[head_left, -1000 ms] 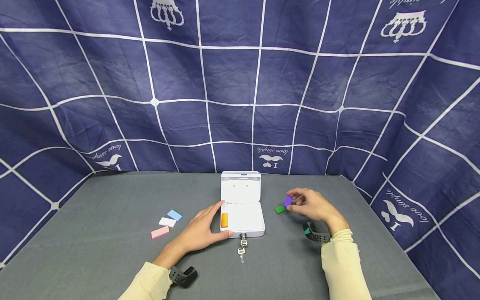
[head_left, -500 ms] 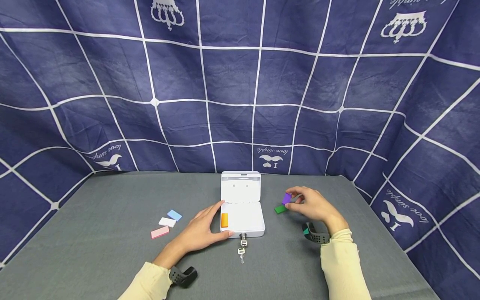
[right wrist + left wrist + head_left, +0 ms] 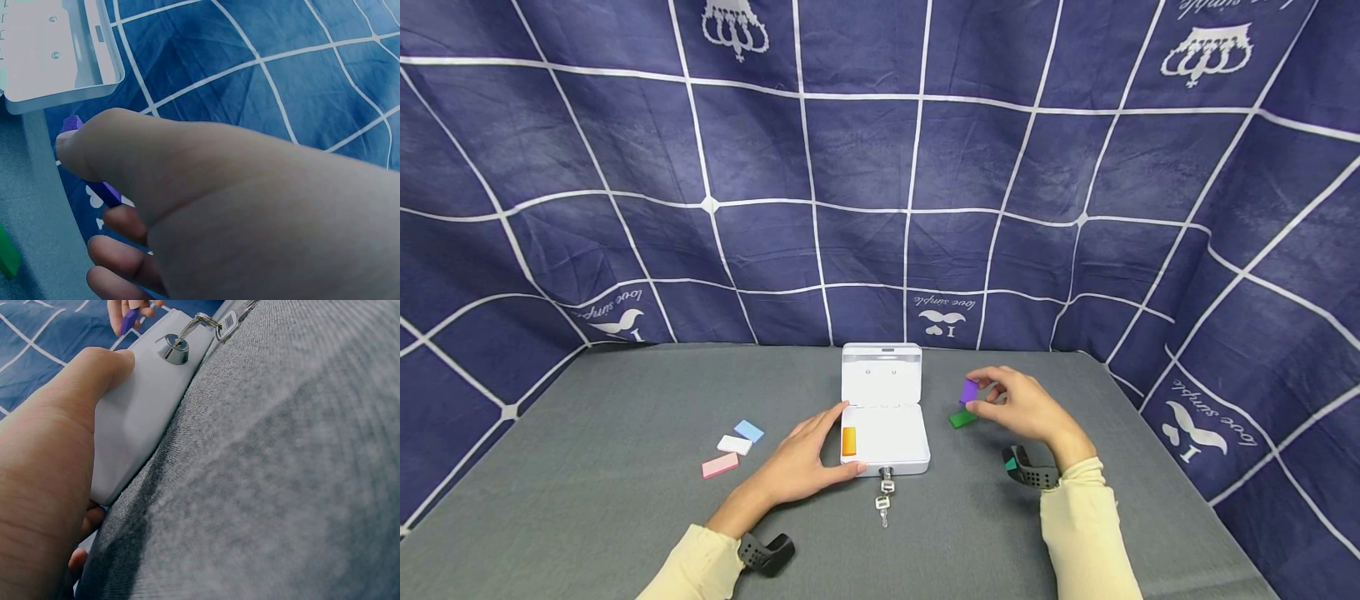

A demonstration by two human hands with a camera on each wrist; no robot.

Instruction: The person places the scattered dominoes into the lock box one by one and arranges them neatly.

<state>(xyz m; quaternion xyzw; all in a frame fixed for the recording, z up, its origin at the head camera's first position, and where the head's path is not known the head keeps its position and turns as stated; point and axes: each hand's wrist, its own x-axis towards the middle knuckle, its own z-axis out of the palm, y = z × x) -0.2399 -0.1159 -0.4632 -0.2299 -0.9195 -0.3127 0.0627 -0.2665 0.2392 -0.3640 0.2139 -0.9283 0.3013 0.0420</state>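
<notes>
A white metal cash box (image 3: pixel 891 437) stands with its lid raised, an orange block (image 3: pixel 849 441) lying inside along the left wall. My left hand (image 3: pixel 801 458) holds the box by its left side, thumb on the front face and fingers along the side; the left wrist view shows the thumb (image 3: pixel 112 365) near the lock (image 3: pixel 173 350). My right hand (image 3: pixel 1018 404) pinches a purple block (image 3: pixel 969 391) between thumb and fingers, above the table right of the box. Under it a green block (image 3: pixel 961 418) lies on the table.
Blue (image 3: pixel 748 431), white (image 3: pixel 733 445) and pink (image 3: pixel 720 465) blocks lie left of the box. Keys (image 3: pixel 883 503) hang from the lock at the front onto the grey tabletop (image 3: pixel 625 467). A blue gridded cloth (image 3: pixel 865 167) rises behind the table.
My right hand has moved slightly left and up with the purple block, uncovering more of the green block. The left hand and the box have stayed put.
</notes>
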